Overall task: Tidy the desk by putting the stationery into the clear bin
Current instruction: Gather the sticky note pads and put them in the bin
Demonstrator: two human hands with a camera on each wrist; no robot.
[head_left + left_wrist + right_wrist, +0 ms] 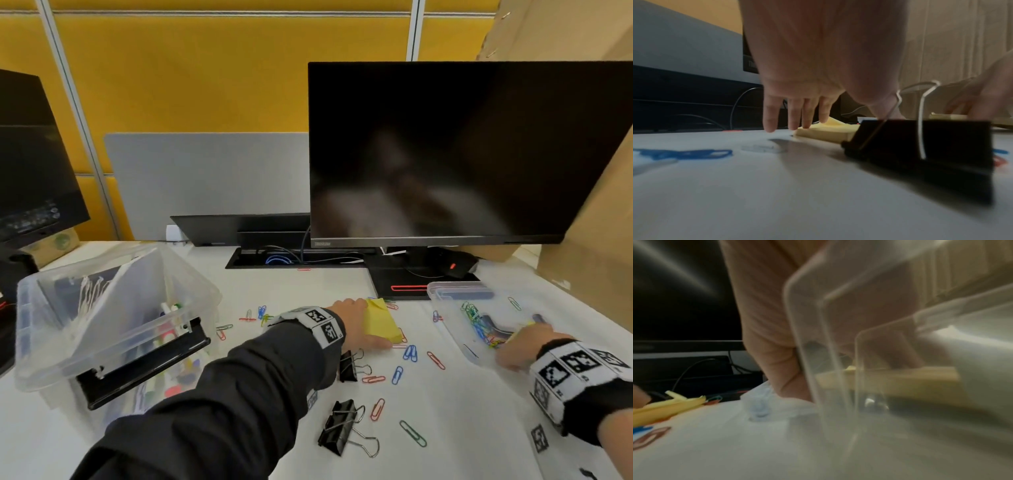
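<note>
My left hand point(356, 325) is on a yellow sticky-note pad point(380, 323) lying flat mid-desk. Its fingers point(805, 116) stand on the pad's point(824, 133) far-left edge and the thumb lies along its near edge, pinching it. My right hand point(520, 346) reaches into a small clear tray point(448, 301) of coloured paper clips. The thumb point(777, 369) presses the tray wall point(807, 353) from outside while the fingers sit inside on another yellow pad point(890, 379). The big clear bin point(37, 342), holding stationery, stands open at the left.
Two black binder clips point(347, 365) point(337, 426) and several loose paper clips point(409, 353) lie on the white desk near my left forearm. A monitor point(445, 154) on its stand is behind the pad. Cardboard point(589, 257) walls off the right side.
</note>
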